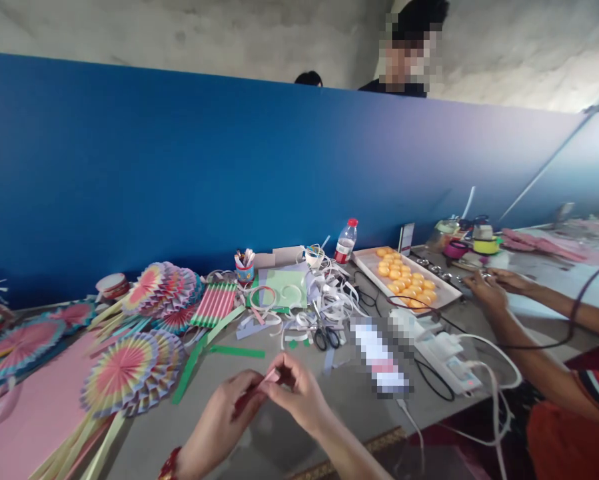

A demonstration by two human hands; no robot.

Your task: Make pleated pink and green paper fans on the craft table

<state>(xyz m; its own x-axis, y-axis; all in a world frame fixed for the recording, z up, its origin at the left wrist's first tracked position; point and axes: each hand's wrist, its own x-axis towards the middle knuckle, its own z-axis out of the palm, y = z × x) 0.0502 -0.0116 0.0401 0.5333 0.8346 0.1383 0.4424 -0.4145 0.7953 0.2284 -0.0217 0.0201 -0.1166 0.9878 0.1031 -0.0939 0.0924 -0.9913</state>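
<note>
My left hand (224, 417) and my right hand (302, 397) meet above the grey table, with the fingers of both pinched on a small pink paper strip (273, 376). The strip looks folded or rolled, and most of it is hidden by my fingers. Just beyond my hands lie black-handled scissors (326, 339) and a green paper strip (236, 351). Curled white paper scraps (336, 293) pile up behind the scissors. Pleated paper rosettes (122, 373) with paper streamers spread out to the left of my left hand.
A blue partition (204, 167) borders the table's far side. A bottle (346, 241), a tray of orange balls (409, 277), a phone (382, 360) and a white power strip (449, 363) with cables lie to the right. A co-worker's hands (489, 290) handle small things beyond the tray.
</note>
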